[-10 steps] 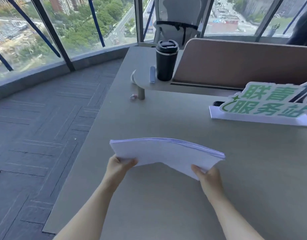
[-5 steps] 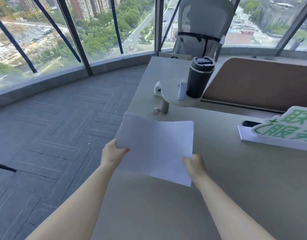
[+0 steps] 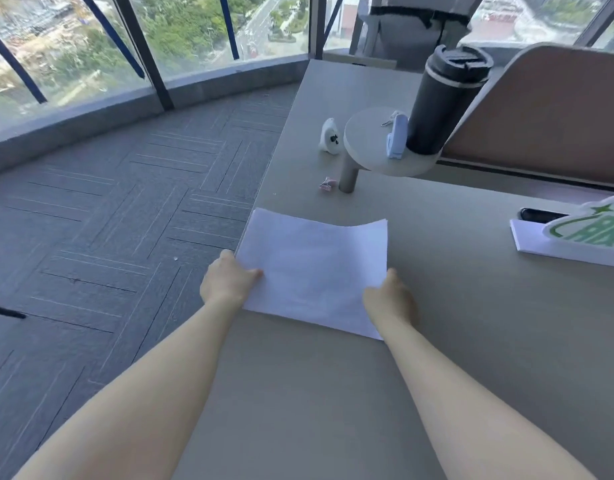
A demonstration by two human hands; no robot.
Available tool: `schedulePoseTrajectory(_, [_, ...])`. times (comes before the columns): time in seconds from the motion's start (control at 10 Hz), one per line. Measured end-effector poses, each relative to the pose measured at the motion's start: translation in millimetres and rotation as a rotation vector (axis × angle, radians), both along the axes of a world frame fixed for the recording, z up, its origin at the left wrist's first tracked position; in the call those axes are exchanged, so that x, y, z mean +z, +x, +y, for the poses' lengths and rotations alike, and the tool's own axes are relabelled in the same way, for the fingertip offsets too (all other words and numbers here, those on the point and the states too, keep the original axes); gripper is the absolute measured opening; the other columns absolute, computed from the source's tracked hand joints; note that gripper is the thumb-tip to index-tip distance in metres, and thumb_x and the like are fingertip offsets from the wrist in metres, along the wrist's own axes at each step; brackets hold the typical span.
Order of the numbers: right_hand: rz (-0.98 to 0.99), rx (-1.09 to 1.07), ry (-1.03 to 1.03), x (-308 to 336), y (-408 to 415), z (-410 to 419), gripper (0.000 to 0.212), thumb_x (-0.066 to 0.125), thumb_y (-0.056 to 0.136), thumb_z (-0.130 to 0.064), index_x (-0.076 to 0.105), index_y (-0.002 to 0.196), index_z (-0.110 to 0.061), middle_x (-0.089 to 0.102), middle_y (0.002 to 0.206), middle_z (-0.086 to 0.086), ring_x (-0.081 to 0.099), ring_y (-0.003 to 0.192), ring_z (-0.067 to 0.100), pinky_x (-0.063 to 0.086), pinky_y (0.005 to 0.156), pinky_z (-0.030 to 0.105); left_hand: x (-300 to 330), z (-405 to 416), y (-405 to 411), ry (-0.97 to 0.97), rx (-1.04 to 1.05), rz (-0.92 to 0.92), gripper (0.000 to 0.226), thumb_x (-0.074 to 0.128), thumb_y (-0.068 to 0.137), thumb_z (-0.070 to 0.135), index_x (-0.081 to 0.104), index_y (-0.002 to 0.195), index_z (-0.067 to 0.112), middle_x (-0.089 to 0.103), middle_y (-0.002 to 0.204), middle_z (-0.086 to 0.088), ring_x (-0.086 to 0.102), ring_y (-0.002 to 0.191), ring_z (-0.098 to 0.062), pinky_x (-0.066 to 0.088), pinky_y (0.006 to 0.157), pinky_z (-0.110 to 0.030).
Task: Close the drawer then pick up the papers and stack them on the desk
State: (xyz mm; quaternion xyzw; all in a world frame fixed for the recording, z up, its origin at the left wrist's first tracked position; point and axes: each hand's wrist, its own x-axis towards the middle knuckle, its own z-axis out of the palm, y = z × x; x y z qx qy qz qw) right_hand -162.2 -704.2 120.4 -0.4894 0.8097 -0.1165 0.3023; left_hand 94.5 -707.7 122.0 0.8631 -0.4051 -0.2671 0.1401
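- The papers (image 3: 316,268) lie flat on the desk (image 3: 454,341) by its left edge, at 6 o'clock from the black tumbler (image 3: 444,102).
- Left hand (image 3: 226,282) grips their 9 o'clock edge, thumb on top.
- Right hand (image 3: 390,299) holds the 4 o'clock corner, fingers curled against the sheets.

Beige bench (image 3: 454,358) beside a grey floor. Sheets of paper (image 3: 316,268) lie flat at its left edge. Toward the far end: a pink clip (image 3: 325,184), a white figurine (image 3: 330,136), a raised round shelf (image 3: 378,147). At the right edge: a green-and-white sign (image 3: 575,237).
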Motion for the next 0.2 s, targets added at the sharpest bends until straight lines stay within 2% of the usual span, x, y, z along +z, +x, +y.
schedulePoseTrajectory(0.1, [0.164, 0.002, -0.024, 4.5, 2.4, 3.8, 0.043, 0.050, 0.088, -0.037, 0.041, 0.122, -0.013, 0.057, 0.117, 0.014, 0.061, 0.102, 0.038, 0.043, 0.073, 0.038, 5.9, 2.9, -0.3, -0.015, -0.040, -0.116, 0.059, 0.064, 0.082, 0.047, 0.046, 0.124, 0.009, 0.052, 0.127, -0.015, 0.049, 0.118, -0.037, 0.044, 0.085, -0.046])
schedulePoseTrajectory(0.2, [0.137, -0.060, -0.043, 6.8, -9.3, 17.7, 0.046, 0.047, 0.091, -0.048, 0.042, 0.124, -0.016, 0.055, 0.120, 0.016, 0.062, 0.097, 0.038, 0.039, 0.070, 0.037, 7.3, 24.6, -9.6, -0.093, -0.065, -0.240, 0.052, 0.057, 0.089, 0.042, 0.048, 0.125, 0.006, 0.051, 0.126, -0.017, 0.046, 0.115, -0.037, 0.043, 0.087, -0.046])
